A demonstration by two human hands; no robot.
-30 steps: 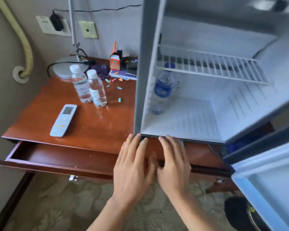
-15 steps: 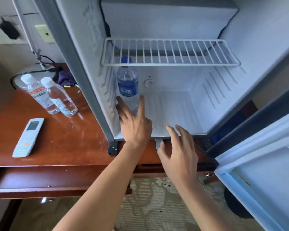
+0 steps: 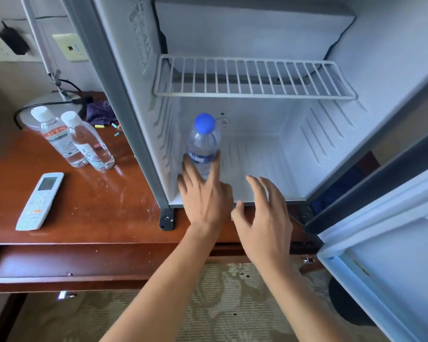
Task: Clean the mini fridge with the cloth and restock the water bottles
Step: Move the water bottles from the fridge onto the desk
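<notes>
Inside the open white mini fridge (image 3: 269, 154), a clear plastic water bottle with a blue cap and blue label (image 3: 203, 144) stands on the ribbed floor near the left wall, its long axis nearly upright, cap end up and leaning slightly toward the back. The left hand (image 3: 204, 193) reaches in with fingers spread around the bottle's lower part: its index finger and thumb lie along either side of the label, touching or almost touching it; a firm grip cannot be told. The right hand (image 3: 265, 213) hovers just beside the left, at the fridge's front edge, fingers apart and loosely bent, holding nothing. Well left of the fingers, two clear white-capped water bottles (image 3: 72, 141) stand on the brown wooden desk (image 3: 89, 201), with a white remote control (image 3: 40, 200) nearer the front edge.
</notes>
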